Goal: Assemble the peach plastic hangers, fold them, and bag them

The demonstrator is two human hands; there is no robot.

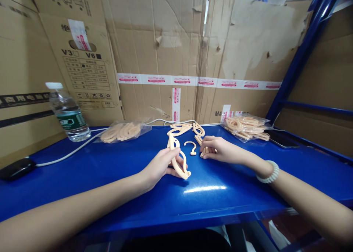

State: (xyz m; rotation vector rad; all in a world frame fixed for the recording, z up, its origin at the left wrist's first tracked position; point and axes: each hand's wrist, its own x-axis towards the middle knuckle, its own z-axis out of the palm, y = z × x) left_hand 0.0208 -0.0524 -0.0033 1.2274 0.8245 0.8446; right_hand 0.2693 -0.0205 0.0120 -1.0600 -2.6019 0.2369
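My left hand (161, 164) is closed around a peach plastic hanger arm (182, 169), a curved, loop-shaped piece raised off the table. My right hand (217, 149) rests at the table with its fingers bent down on another peach hanger piece (198, 139), which they partly cover. Between my hands lies a loose hanger hook (195, 148) with a small round foot. Behind them, more peach hanger arms (180, 128) lie in a loose group, one curved arm (199, 130) at its right side.
A clear bag of peach parts (121, 132) lies at the left, another bag (245, 127) at the right beside a phone (284, 139). A water bottle (70, 114), a black device (18, 168) and a white cable (68, 155) are on the left. Cardboard (157, 50) walls the back.
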